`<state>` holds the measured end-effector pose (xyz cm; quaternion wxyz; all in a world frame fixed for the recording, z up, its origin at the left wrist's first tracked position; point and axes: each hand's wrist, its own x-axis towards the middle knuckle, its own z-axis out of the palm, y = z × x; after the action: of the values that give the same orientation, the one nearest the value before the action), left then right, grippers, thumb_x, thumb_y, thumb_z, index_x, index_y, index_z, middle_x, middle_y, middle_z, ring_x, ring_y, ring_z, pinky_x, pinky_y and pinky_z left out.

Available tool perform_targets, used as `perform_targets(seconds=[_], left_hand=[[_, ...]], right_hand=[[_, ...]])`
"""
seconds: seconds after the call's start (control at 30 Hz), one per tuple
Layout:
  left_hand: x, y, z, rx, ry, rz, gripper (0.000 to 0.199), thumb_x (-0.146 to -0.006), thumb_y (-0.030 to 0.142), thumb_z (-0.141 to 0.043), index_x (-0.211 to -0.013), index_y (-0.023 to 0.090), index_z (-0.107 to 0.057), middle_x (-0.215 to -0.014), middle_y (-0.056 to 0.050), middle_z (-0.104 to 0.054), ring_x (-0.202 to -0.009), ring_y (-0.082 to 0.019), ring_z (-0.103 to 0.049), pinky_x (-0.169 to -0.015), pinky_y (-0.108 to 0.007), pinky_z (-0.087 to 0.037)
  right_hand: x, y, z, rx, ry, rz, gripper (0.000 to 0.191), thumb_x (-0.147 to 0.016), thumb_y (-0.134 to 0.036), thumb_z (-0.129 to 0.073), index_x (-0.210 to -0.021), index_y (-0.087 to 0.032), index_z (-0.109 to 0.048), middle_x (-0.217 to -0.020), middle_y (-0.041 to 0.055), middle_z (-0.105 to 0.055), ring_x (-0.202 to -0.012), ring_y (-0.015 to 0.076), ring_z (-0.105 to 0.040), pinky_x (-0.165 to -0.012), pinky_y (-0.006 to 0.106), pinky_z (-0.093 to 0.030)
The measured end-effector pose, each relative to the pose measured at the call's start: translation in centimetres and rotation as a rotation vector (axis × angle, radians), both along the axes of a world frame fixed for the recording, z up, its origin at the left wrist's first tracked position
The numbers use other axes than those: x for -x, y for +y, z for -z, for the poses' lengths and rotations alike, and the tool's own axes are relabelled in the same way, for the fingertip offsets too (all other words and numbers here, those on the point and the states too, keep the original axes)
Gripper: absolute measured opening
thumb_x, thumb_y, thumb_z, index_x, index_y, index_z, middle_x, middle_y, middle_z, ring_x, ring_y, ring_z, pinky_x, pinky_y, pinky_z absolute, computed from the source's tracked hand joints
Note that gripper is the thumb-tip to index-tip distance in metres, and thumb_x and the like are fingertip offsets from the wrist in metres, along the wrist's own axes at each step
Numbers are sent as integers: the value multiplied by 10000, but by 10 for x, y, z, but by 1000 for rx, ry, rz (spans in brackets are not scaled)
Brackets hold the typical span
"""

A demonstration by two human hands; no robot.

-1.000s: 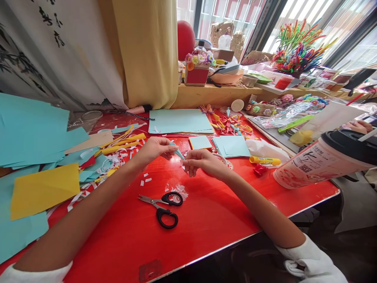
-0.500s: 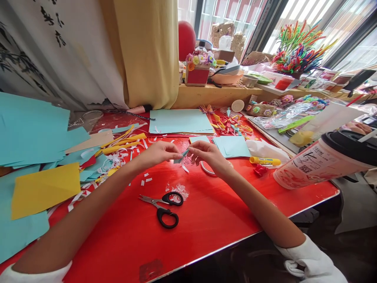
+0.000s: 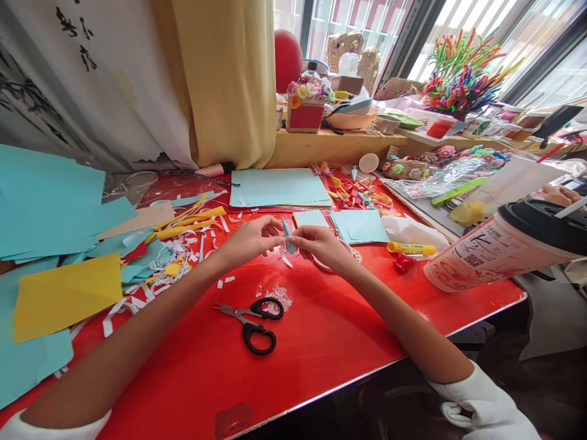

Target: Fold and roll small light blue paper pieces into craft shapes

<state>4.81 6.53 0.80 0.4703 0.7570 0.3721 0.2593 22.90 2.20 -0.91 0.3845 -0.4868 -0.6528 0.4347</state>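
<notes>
Head view, folded blue paper: A small folded blue paper is held above the red table, between the two hands, with its point directed upward.
Right hand: The piece is pinched at its lower part by the thumb and forefinger of the right hand.
Left hand: The left hand is placed at the opposite side; its thumb and forefinger appear parted, and whether the paper is touched cannot be told.
Fold hazard: The narrow point is judged liable to be bent or crushed, should the pinch be tightened; if it is slackened, the folds may be sprung open.
Scraps hazard: White paper scraps are found beneath and beside the left forearm; they could be dragged about by the sleeve.
Scissors hazard: The scissors are laid on the table, nearer the wearer than the hands; fingers could be nicked if a hand is lowered unwatched.
Cup hazard: The drink cup is stood near the table's right edge; were it struck by the right elbow, nearby paper could be soaked.
</notes>
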Motion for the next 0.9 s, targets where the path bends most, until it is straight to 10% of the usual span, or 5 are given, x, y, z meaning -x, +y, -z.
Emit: perform_targets(seconds=[0.3, 0.9], left_hand=[[-2, -4, -1, 2, -78, -3, 274, -754, 410, -559, -718, 138, -557, -603, -19, -589, -552, -120, -563, -545, -243, -449], [-3, -2, 5, -27, 10, -73, 259, -744, 397, -558, -655, 154, -543, -557, -3, -583, -532, -122, -562, -544, -245, -435]], right_hand=[[7, -7, -8, 85, -20, -216, 288, -786, -419, -538, -758, -135, -577, -556, -10, -543, -489, 86, -516, -452, 200, -406], [16, -8, 1, 228, 136, -138, 306, -732, -417, -613, -701, -116, -566, -613, 19, -605, -423, 59, -510, -389, 178, -378]])
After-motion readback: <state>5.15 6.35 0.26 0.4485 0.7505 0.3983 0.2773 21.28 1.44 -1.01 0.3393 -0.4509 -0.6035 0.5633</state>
